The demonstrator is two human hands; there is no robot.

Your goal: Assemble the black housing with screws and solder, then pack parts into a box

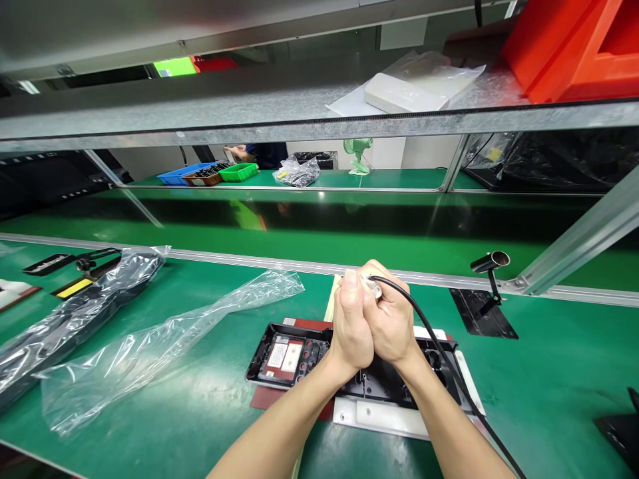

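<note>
Both of my hands are raised and pressed together above a black plastic housing (382, 386) at the lower middle. My left hand (352, 322) is closed, its thumb on top. My right hand (392, 319) is closed against it. Between them a small metallic connector (374, 287) shows, with a black cable (434, 332) running from it over my right forearm to the lower right. The fingers hide most of what they grip. The housing lies in a white and dark red fixture (379, 414); its left part is an open tray with labels inside.
Clear plastic bags (174, 339) and a black wrapped item (90, 313) lie left. A small metal cup on a stand (492, 279) is at right. A metal shelf (249, 106) overhangs, holding a red bin (574, 53). Another person's arm (238, 152) shows far back.
</note>
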